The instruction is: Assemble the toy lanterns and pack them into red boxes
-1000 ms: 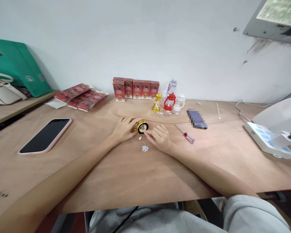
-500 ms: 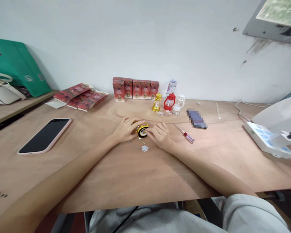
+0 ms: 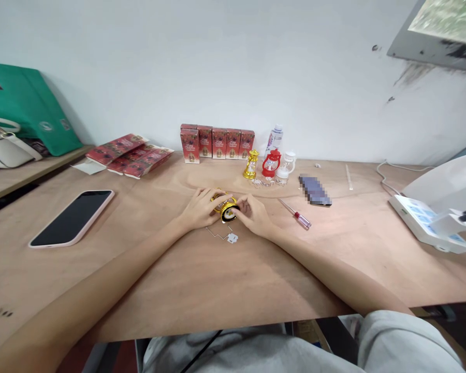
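Observation:
A small gold lantern [image 3: 222, 201] lies tipped on its side on the table, its round black-rimmed base turned towards me. My left hand [image 3: 202, 208] is closed round the lantern's body from the left. At the right of the base, my right hand [image 3: 255, 215] grips the rim, thumb on the open underside and fingers curled behind it. Small parts inside the base are too fine to make out. Just in front lie a white plastic piece [image 3: 232, 238] and a thin bent wire [image 3: 216, 235]. To the right rests a screwdriver [image 3: 301, 218] with a clear reddish handle.
Gold [image 3: 250, 166], red [image 3: 271, 165] and white lanterns [image 3: 285, 167] stand behind, near a bottle [image 3: 275, 139] and several red boxes [image 3: 219, 143]. A phone [image 3: 73, 217] lies left; a dark blurred object [image 3: 314, 190] and a white power strip [image 3: 431, 223] lie right.
My right hand's fingers have shifted from pinching at the base's opening to its right rim, the thumb now on the underside. The lantern's base has tilted slightly.

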The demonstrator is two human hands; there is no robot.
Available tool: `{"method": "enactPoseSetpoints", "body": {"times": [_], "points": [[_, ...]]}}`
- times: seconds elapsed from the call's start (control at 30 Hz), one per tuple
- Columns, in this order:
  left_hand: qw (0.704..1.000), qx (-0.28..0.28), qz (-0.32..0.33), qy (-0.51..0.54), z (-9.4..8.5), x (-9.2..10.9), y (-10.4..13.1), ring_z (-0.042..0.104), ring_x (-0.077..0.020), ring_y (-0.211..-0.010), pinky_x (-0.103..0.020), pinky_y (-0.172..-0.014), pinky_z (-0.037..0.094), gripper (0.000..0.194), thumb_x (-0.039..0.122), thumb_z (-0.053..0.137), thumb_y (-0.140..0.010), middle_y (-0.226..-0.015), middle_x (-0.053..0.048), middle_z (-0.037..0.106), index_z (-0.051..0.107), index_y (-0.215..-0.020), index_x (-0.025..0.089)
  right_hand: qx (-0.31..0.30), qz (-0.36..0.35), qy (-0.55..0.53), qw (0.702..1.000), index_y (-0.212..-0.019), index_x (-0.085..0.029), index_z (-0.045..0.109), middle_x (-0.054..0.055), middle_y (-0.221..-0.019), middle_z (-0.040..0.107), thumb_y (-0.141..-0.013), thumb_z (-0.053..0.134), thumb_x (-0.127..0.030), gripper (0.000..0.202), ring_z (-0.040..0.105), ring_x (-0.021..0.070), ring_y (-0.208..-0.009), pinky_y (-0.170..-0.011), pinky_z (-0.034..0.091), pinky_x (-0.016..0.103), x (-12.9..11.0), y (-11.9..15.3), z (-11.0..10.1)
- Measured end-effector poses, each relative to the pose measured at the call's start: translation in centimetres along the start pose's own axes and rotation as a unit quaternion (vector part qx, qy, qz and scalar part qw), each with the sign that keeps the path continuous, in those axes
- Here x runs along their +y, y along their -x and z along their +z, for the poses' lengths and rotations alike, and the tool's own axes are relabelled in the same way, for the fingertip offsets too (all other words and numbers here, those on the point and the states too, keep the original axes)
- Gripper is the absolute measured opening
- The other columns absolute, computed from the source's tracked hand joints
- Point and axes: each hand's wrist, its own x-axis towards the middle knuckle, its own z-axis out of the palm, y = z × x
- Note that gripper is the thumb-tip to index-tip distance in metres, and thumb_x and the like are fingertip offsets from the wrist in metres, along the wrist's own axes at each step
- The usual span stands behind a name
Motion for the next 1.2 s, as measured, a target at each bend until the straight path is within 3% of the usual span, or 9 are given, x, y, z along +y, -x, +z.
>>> {"method": "enactPoseSetpoints", "body": {"times": [0.13, 0.27, 0.53, 0.67, 0.83, 1.0, 1.2], "points": [[1.0, -0.002, -0.015, 0.003, 0.0, 0.0, 0.1, 0.056, -0.0245, -0.108, -0.038, -0.086, 0.037, 0.042, 0.027, 0.05, -0.082, -0.12, -0.012, 0.06, 0.055, -0.123, 0.023, -0.024, -0.016, -0.013, 0.999, -0.088, -0.019, 0.05, 0.002, -0.076, 0.059, -0.088, 0.053, -0.04, 0.02, 0.053, 0.0132, -0.064, -0.062, 0.045, 0.027, 0.4, 0.0, 0.1], [1.0, 0.008, -0.006, 0.002, 0.0, 0.0, 0.1, 0.056, -0.0247, -0.108, -0.038, -0.086, 0.037, 0.041, 0.028, 0.05, -0.082, -0.119, -0.012, 0.061, 0.056, -0.122, 0.021, -0.01, -0.039, -0.002, 0.999, -0.089, -0.019, 0.051, 0.002, -0.076, 0.059, -0.083, 0.06, -0.044, 0.027, 0.054, 0.0137, -0.065, -0.063, 0.045, 0.027, 0.8, 0.1, 0.4], [1.0, -0.002, -0.011, -0.008, 0.0, 0.0, 0.0, 0.054, -0.0254, -0.111, -0.04, -0.088, 0.037, 0.045, 0.022, 0.053, -0.078, -0.122, -0.011, 0.059, 0.056, -0.123, 0.025, -0.02, 0.002, -0.004, 1.0, -0.084, -0.02, 0.051, 0.0, -0.071, 0.058, -0.083, 0.059, -0.044, 0.026, 0.053, 0.0126, -0.061, -0.059, 0.045, 0.025, 0.3, -0.1, 0.0], [1.0, 0.009, -0.026, -0.001, 0.0, -0.1, 0.1, 0.055, -0.0246, -0.111, -0.039, -0.088, 0.036, 0.042, 0.028, 0.053, -0.081, -0.121, -0.01, 0.06, 0.055, -0.123, 0.024, -0.013, -0.007, -0.001, 1.0, -0.087, -0.02, 0.051, 0.002, -0.075, 0.059, -0.084, 0.058, -0.042, 0.024, 0.054, 0.0135, -0.063, -0.061, 0.046, 0.027, 0.2, -0.1, -0.1], [0.995, 0.037, -0.087, 0.016, 0.1, -0.3, 0.2, 0.059, -0.0249, -0.104, -0.038, -0.085, 0.039, 0.047, 0.034, 0.057, -0.081, -0.115, -0.011, 0.062, 0.05, -0.126, 0.022, 0.007, -0.09, 0.032, 0.995, -0.096, -0.018, 0.052, 0.008, -0.092, 0.06, -0.085, 0.057, -0.037, 0.023, 0.055, 0.0171, -0.075, -0.069, 0.046, 0.031, 0.0, 0.1, -0.2], [0.977, 0.09, -0.188, 0.046, 0.6, -0.9, 0.1, 0.059, -0.0288, -0.099, -0.041, -0.083, 0.045, 0.046, 0.046, 0.059, -0.08, -0.102, -0.013, 0.063, 0.051, -0.113, 0.015, -0.099, -0.186, 0.079, 0.974, -0.08, -0.019, 0.056, 0.005, -0.079, 0.063, -0.089, 0.051, -0.029, 0.014, 0.055, 0.0158, -0.075, -0.07, 0.04, 0.03, 0.1, 0.3, 0.1], [0.954, 0.14, -0.24, 0.109, 1.0, -1.5, 0.1, 0.06, -0.0264, -0.101, -0.042, -0.084, 0.049, 0.042, 0.043, 0.06, -0.081, -0.106, -0.011, 0.062, 0.047, -0.113, 0.019, -0.112, -0.171, 0.133, 0.97, -0.088, -0.018, 0.064, 0.006, -0.081, 0.063, -0.091, 0.049, -0.029, 0.019, 0.053, 0.0167, -0.076, -0.071, 0.038, 0.03, 0.6, 0.2, 0.5]]}}
